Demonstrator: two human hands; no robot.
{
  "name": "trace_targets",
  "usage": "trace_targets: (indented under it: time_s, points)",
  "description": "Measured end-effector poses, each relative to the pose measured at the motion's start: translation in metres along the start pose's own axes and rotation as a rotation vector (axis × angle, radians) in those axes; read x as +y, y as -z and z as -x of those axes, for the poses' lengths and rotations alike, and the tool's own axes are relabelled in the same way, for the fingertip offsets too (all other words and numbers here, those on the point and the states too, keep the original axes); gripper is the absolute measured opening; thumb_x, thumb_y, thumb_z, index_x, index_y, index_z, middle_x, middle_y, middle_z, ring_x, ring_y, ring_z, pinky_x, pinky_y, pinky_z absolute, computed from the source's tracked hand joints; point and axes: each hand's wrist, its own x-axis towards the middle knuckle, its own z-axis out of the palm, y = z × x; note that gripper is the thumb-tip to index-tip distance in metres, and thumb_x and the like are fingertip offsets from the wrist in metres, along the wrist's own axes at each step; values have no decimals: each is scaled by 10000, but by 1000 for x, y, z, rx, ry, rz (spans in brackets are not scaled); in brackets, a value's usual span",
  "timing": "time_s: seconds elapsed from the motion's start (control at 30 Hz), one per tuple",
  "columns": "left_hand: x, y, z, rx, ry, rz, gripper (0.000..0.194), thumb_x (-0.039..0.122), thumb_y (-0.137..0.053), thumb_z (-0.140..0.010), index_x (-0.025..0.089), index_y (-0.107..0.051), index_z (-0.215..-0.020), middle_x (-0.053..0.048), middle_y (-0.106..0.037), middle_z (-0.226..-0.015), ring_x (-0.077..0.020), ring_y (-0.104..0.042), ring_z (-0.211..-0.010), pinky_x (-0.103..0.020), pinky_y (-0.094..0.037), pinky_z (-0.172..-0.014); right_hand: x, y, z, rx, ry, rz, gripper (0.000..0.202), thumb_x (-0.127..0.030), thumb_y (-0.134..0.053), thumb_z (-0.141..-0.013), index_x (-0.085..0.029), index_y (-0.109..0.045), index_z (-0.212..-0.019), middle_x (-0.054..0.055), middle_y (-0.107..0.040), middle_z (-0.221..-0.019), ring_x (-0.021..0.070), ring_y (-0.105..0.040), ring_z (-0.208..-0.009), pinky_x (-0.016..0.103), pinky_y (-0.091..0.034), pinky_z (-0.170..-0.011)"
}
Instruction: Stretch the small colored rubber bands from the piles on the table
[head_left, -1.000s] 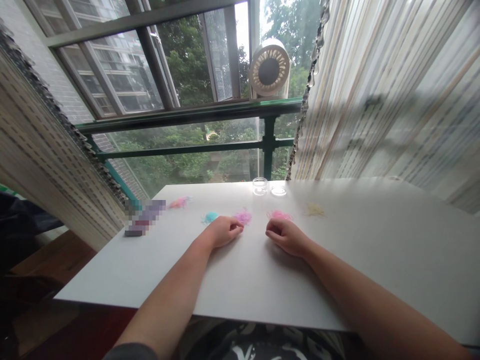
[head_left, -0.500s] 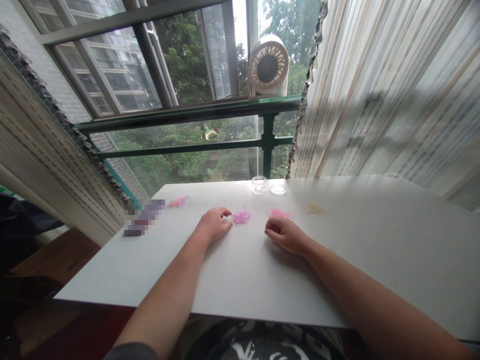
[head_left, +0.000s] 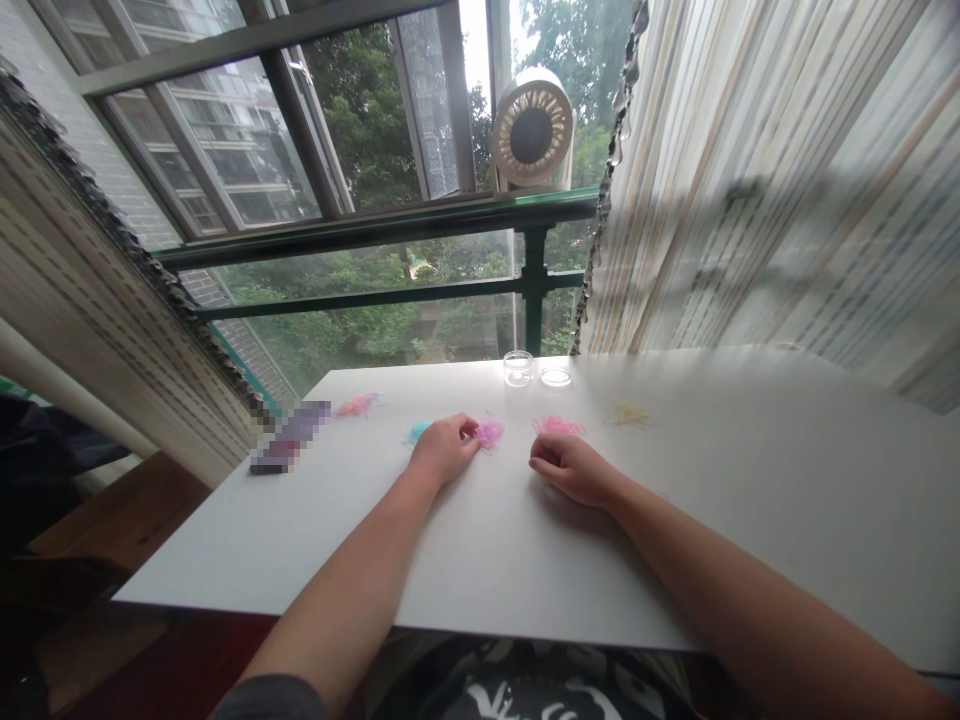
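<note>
My left hand (head_left: 448, 449) is at the left edge of a purple pile of thin rubber bands (head_left: 491, 431), its thumb and fingertips closed on some of them. A turquoise pile (head_left: 416, 432) shows partly behind that hand. My right hand (head_left: 570, 468) rests on the table in a loose fist, with nothing visible in it. Just beyond its knuckles lies a pink pile of rubber bands (head_left: 561, 426), its near side hidden. Farther right is a yellow pile (head_left: 631, 414). A mixed-colour pile (head_left: 361, 403) lies at the left.
A clear round jar (head_left: 518, 370) and a clear lid or shallow dish (head_left: 556, 378) stand at the white table's (head_left: 525, 570) far edge. A blurred-out dark box-like item (head_left: 292, 437) lies at the left edge. A round white fan-like device (head_left: 532, 130) sits by the window rail.
My left hand has moved right to the purple pile, its fingers closing at the pile's edge. The turquoise pile behind it has come into view. My right hand stays in place.
</note>
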Motion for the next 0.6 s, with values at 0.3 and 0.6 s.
trace_targets:
  time_s: [0.3, 0.6]
  points:
    - [2, 3, 5, 15, -12, 15, 246, 329, -562, -712, 213, -627, -920, -25, -670, -897, -162, -601, -799, -238, -456, -689, -1, 0, 2, 0, -2, 16, 102, -244, -499, -735, -161, -539, -693, -27, -500, -572, 98, -432, -523, 220, -319, -506]
    - [-2, 9, 6, 17, 38, 25, 262, 331, -568, -698, 215, -627, -926, -24, -671, -939, -168, -600, -831, -247, -454, -716, -10, -12, -15, -12, -111, 464, 337, -184, -462, -763, -229, -572, -1078, 49, -659, -831, 183, -577, -752, 254, -352, -623]
